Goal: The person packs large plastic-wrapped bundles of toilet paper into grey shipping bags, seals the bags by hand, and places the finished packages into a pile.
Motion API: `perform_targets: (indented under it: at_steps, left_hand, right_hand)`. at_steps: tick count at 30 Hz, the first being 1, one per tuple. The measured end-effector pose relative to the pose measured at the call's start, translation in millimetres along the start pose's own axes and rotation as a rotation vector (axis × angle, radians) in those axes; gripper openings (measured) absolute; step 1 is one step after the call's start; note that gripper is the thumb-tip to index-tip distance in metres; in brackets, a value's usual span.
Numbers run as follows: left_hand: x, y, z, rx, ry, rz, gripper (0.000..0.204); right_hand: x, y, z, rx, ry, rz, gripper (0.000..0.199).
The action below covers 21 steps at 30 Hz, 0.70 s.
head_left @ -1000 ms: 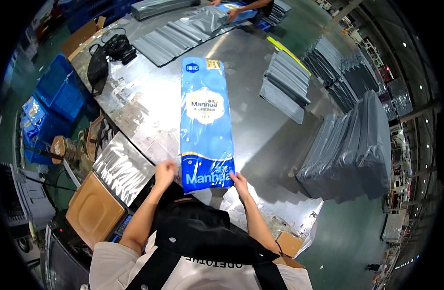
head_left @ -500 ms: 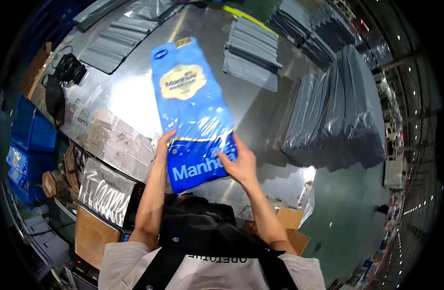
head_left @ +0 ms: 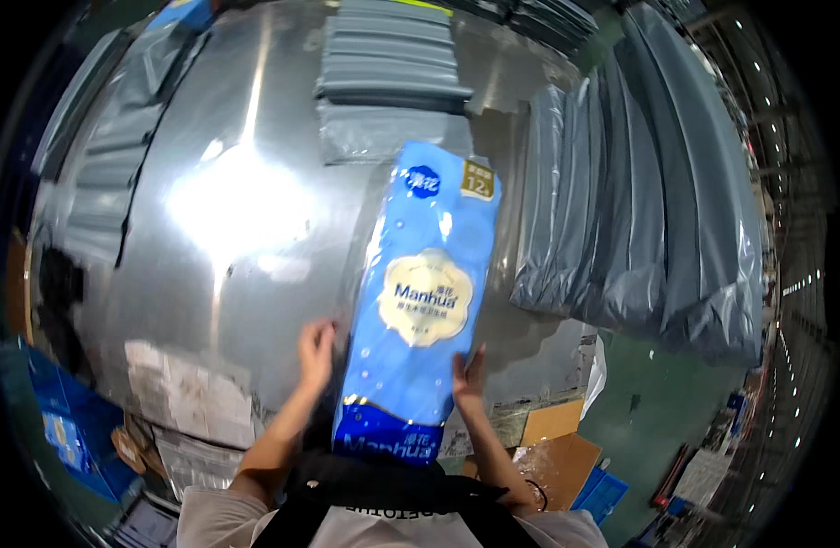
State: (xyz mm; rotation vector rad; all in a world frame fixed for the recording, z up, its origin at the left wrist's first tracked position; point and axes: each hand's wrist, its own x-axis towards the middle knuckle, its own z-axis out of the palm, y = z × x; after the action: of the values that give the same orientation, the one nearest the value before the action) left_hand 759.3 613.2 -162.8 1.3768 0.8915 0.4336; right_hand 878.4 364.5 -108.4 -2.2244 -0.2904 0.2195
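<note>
Long blue package point(head_left: 411, 365) slants over metal surface point(head_left: 182, 306), gray plastic stack point(head_left: 639, 201) to its right. Left hand point(head_left: 316, 354) just beside it, fingers loosely bent; right hand point(head_left: 469, 379) touches its right edge, finger grip unclear.

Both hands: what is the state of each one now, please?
Left hand: curled beside the blue package; fully closed or not, cannot tell.
Right hand: at the blue package's right edge; gripping or not, cannot tell.

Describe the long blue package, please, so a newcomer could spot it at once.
Find the shiny metal table. At its near side, between left hand and right hand, is the blue package. Unlike the grey plastic stacks, it bears a cream scalloped label.
</note>
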Motion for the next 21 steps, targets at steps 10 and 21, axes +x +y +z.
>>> perform_targets:
  at_steps: [10,21]
  left_hand:
    - [352.8,133.4,122.6,1.242,-0.238,0.89,0.037]
    - [404.7,182.0,137.6,1.154,-0.34,0.703,0.017]
  right_hand:
    - [368.9,-140.7,79.7,-0.384,-0.27,-0.451,0.057]
    - [386.0,-172.5,86.8,-0.146,-0.369,-0.521,0.06]
